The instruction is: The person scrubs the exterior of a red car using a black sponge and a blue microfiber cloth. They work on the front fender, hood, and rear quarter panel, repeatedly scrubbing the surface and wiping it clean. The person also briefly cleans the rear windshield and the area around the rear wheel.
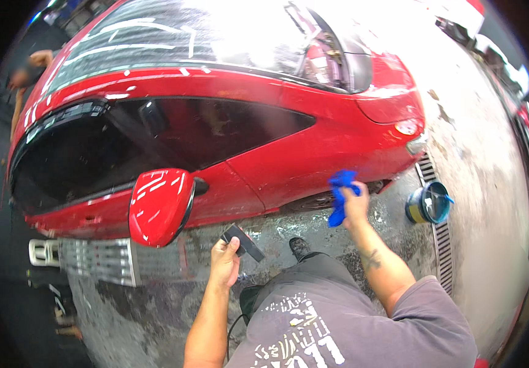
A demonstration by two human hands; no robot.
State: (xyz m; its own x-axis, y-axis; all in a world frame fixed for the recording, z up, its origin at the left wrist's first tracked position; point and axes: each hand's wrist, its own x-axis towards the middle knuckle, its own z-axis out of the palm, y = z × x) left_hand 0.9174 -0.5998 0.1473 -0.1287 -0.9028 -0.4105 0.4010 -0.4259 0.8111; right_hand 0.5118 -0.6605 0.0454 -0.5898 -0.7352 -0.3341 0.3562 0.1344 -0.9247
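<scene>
In my left hand [226, 263] is a flat black tool [244, 241], perhaps a squeegee, held between thumb and fingers in front of the car's side. My right hand [356, 204] grips a crumpled blue cloth [339, 195] beside the front wheel arch; whether the cloth touches the bodywork I cannot tell. A red car [269, 172] stretches across the view, its front end to the right. The red door mirror [158, 207] juts out towards me, left of and above my left hand. Dark side glass [191, 129] lies behind the mirror.
A blue bucket [431, 202] stands by a floor drain grate [444, 262] at right. A slatted metal platform [99, 260] and a white stool [43, 252] are at left. Another person [23, 76] leans at the car's far left. Wet concrete [154, 317] lies around my feet.
</scene>
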